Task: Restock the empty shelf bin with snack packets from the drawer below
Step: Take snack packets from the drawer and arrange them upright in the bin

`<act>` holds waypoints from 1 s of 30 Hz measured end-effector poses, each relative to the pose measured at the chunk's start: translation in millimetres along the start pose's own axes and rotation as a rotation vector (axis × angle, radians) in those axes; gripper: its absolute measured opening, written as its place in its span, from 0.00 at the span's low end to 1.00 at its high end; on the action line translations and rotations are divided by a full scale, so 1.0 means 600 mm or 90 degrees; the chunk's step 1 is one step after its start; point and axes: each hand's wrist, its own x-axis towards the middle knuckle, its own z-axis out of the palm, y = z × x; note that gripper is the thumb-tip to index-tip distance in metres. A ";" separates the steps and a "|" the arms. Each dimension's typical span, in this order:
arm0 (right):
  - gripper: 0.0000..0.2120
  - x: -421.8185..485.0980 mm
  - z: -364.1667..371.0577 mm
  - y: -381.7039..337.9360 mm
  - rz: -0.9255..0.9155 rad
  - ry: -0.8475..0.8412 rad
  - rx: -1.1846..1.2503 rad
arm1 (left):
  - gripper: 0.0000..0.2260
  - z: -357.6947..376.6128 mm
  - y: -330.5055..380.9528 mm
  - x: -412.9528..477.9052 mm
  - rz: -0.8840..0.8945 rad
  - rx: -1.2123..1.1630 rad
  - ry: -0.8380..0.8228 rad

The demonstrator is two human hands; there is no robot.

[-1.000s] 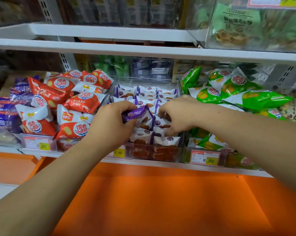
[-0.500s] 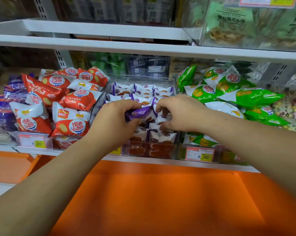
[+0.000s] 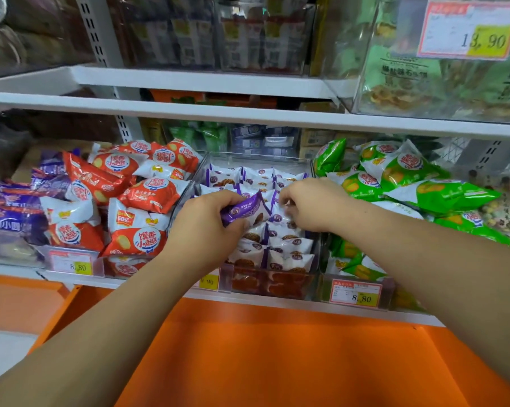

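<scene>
A clear shelf bin [image 3: 277,160] in the middle of the shelf holds rows of small purple-and-white snack packets [image 3: 289,245]. My left hand [image 3: 206,227] grips one purple packet [image 3: 243,211] just above the bin's middle. My right hand [image 3: 312,204] reaches in from the right with fingers curled down among the packets; its fingertips are hidden, so what they hold is unclear. The drawer below is out of sight.
Red-and-white packets [image 3: 136,207] fill the bin to the left, green packets [image 3: 400,183] the bin to the right. A white shelf board [image 3: 247,113] hangs close above. An orange panel [image 3: 277,348] juts out below the shelf edge, which carries price tags [image 3: 355,293].
Both hands stay over the middle bin. The left hand has tilted the purple packet slightly, and the right hand's fingers have shifted among the packets. The camera has dipped a little.
</scene>
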 end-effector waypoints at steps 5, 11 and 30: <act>0.12 0.012 -0.014 0.010 0.014 -0.096 0.039 | 0.08 0.000 0.008 0.013 -0.029 -0.015 0.014; 0.08 0.009 -0.004 0.007 0.003 -0.030 -0.020 | 0.09 0.012 0.013 0.038 -0.045 -0.095 -0.054; 0.12 -0.083 -0.045 -0.019 0.148 0.113 0.933 | 0.14 0.002 0.028 0.025 -0.165 -0.506 -0.160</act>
